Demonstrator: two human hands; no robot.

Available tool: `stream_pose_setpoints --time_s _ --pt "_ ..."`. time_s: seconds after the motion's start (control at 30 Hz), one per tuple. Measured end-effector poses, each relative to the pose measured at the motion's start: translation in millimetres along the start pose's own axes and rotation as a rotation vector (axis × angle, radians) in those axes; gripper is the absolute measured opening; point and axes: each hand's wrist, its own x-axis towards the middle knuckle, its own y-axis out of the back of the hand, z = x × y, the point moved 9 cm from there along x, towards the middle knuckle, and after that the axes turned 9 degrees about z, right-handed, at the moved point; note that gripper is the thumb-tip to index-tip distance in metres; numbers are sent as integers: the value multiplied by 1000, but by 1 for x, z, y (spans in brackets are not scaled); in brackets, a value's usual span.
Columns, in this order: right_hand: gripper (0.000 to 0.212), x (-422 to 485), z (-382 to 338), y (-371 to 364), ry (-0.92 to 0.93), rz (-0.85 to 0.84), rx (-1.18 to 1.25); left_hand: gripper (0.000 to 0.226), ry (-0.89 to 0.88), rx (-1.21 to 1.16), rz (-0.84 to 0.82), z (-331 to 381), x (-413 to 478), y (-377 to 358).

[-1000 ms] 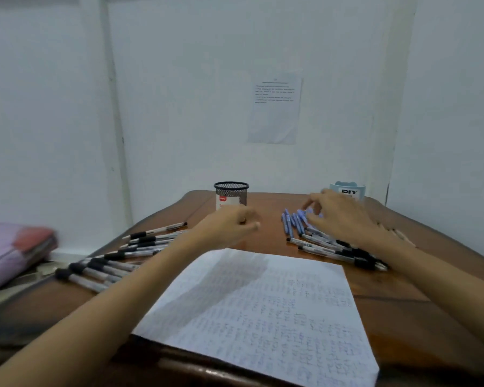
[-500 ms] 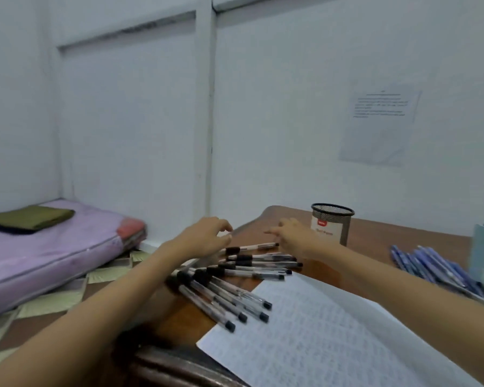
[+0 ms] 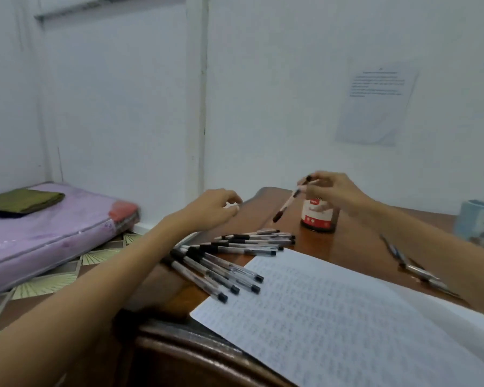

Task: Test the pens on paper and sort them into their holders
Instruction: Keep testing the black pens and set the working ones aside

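- Table (image 3: pixel 347 247): dark wood with a rounded left edge and floor below it. Bare wood lies between the pile, the far holder and the paper, which is room enough to swing a hand.
- Paper (image 3: pixel 333 317): a large sheet, near and right, covered in rows of faint marks. Its near-left corner reaches about to the table's rim.
- Black pens (image 3: pixel 229 258): a fanned pile left of the paper, close to the left edge. I judge a careless nudge could roll some off.
- Blue pens (image 3: pixel 414 268): right side, partly behind the forearm.
- Mesh holder (image 3: pixel 317 216): far centre, upright.
- Blue holder (image 3: pixel 479 222): far right, blurred.
- Right hand (image 3: pixel 333 189): in the air in front of the mesh holder, pinching one pen (image 3: pixel 288 201) by its top so that it slants down and left, clear of the pile.
- Left hand (image 3: pixel 213 208): hovers beyond the pile with fingers loosely curled and nothing plainly in them.
- Step, as I judge it: one black pen picked, not yet tested. Next it goes near and right to the paper for a scribble, then into a holder.
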Motion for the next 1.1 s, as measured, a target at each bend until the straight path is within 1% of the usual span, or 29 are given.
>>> stream_pose_setpoints --time_s 0.07,0.13,0.17,0.23,0.27,0.33,0.4,0.43,0.47,0.53,0.63,0.73,0.8,0.9,0.93,1.0,1.07,1.1 --pt "2 -20 -7 38 -23 131 61 34 -48 -19 -2 26 -2 0" --pt "8 -43 -10 74 2 263 48 33 -100 -54 -30 56 -7 -6" --pt "8 -55 -9 89 4 318 46 33 -132 -73 -54 73 -11 -11" --pt "5 -79 0 116 -26 398 45 32 -220 -82 -113 108 -20 -24" --pt "8 -91 5 127 -54 427 41 32 -263 -73 -153 125 -25 -33" --pt "21 -112 16 140 -129 435 40 31 -319 -50 -248 153 -34 -55" --pt "30 -132 25 145 -207 380 67 31 -353 -46 -340 176 -43 -77" --pt "31 -139 28 146 -225 344 63 29 -362 -57 -375 185 -47 -87" --pt "31 -147 30 148 -227 318 42 28 -372 -67 -401 193 -50 -97" --pt "27 -156 35 157 -216 324 17 35 -396 -78 -446 207 -56 -112" --pt "26 -162 48 179 -251 387 74 45 -426 -101 -486 225 -61 -128" --pt "26 -165 62 187 -283 382 121 49 -432 -119 -497 233 -56 -139" --pt "31 -168 73 186 -323 380 198 52 -425 -100 -502 235 -52 -147" --pt "45 -168 79 186 -387 374 400 55 -434 -88 -477 236 -49 -154" --pt "41 -167 76 187 -389 390 483 55 -435 -98 -471 235 -49 -155" --pt "18 -168 75 190 -393 459 654 54 -437 -124 -471 233 -49 -156" --pt "28 -174 85 188 -444 525 721 53 -439 -138 -468 231 -49 -156" --pt "27 -176 90 184 -461 524 716 53 -441 -139 -465 231 -50 -156"
